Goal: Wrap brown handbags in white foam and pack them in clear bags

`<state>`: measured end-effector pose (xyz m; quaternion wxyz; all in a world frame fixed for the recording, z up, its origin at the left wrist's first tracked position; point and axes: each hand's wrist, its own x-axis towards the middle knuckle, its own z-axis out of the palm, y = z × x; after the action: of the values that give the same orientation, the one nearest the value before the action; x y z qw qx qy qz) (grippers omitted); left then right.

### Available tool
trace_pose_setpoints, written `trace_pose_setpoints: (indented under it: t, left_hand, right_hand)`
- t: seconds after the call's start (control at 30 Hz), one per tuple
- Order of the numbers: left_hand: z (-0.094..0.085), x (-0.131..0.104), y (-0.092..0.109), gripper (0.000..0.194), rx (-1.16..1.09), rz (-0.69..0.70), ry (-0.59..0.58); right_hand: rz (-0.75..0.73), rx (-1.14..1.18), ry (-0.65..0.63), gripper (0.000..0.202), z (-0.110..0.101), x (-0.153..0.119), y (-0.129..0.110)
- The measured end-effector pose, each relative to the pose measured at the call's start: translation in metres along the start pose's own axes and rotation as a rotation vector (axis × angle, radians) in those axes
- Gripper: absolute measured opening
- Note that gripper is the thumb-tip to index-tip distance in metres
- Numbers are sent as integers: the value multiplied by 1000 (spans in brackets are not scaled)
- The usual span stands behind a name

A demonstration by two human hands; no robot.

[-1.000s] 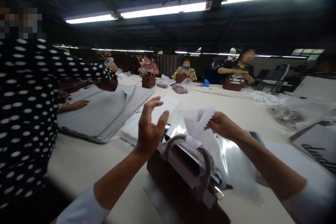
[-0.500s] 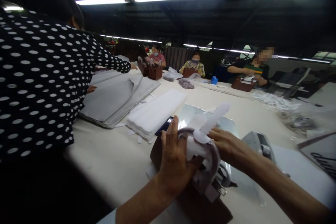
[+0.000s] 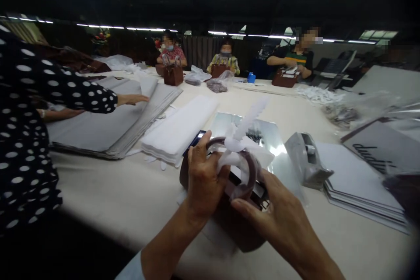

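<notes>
In front of me on the table stands a dark brown handbag [image 3: 243,232], seen from above. Its curved handles [image 3: 252,170] are covered with clear wrap and rise from the top. A white foam-like strip [image 3: 251,119] sticks up from the handles. My left hand [image 3: 203,179] grips the bag's left side by the handle, its fingers partly hidden behind it. My right hand [image 3: 282,205] closes on the right side, thumb along the top edge and fingers at the far side. Metal hardware shows by the right thumb.
A stack of white sheets [image 3: 180,129] and a grey sheet pile [image 3: 98,129] lie left. Beyond the bag is a shiny plate [image 3: 278,133]; right are a tape dispenser [image 3: 305,157] and white boards [image 3: 364,188]. A co-worker's hand [image 3: 133,99] reaches over the grey pile; other people sit opposite.
My right hand has come from behind the handles to the bag's right side. My left hand keeps hold. The co-worker's arm has drawn back to the grey pile, and my view has tilted down.
</notes>
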<state>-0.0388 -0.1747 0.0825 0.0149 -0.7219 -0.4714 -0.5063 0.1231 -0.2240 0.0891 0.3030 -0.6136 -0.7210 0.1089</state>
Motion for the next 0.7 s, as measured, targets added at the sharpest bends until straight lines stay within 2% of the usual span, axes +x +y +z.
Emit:
trace_pose_setpoints:
  t: [0.2, 0.27, 0.37, 0.43, 0.53, 0.7]
  left_hand:
    - [1, 2, -4, 19, 2, -22, 7]
    - [4, 3, -4, 19, 11, -9, 9]
    - [6, 7, -3, 16, 56, 36, 22]
    - [3, 10, 1, 13, 93, 69, 36]
    - [-14, 11, 7, 10, 134, 132, 42]
    - [-64, -12, 16, 13, 144, 271, -52]
  right_hand:
    - [17, 100, 106, 70, 18, -2, -6]
    - [26, 75, 144, 58, 22, 0, -3]
    - [43, 3, 178, 29, 25, 5, 1]
    - [37, -23, 177, 21, 26, 9, 2]
    - [31, -42, 155, 15, 24, 13, 4]
    - [42, -53, 171, 15, 23, 18, 8]
